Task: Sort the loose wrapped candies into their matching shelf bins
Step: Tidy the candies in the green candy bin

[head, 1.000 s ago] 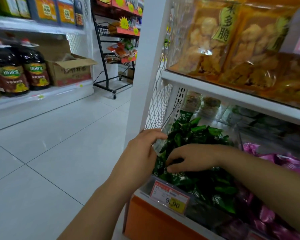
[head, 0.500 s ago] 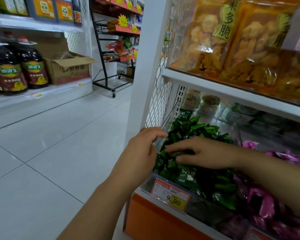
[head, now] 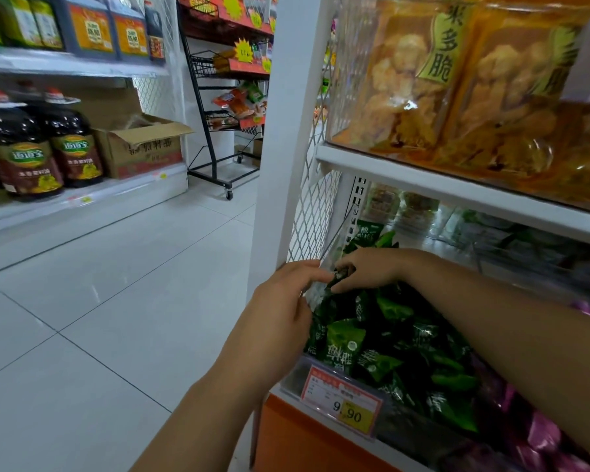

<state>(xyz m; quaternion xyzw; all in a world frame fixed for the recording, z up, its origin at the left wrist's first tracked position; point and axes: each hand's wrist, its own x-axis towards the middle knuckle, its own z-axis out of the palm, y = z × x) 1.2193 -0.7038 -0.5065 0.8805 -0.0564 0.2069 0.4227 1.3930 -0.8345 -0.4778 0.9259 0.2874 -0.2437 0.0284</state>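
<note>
Green wrapped candies (head: 389, 335) lay heaped in the leftmost clear bin (head: 293, 376). The right hand (head: 372, 270), flat on the heap a second before, had slid to the back-left corner and pinched one packet (head: 340, 276), probably to reposition it. The left hand (head: 283, 301) stayed at the bin's side wall, fingers loosely bent, its hold impossible to tell.

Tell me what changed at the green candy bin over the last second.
The right hand slid up the green candies toward the left hand, and its fingers now pinch one green candy. The left hand stayed at the left edge of the bin.
</note>
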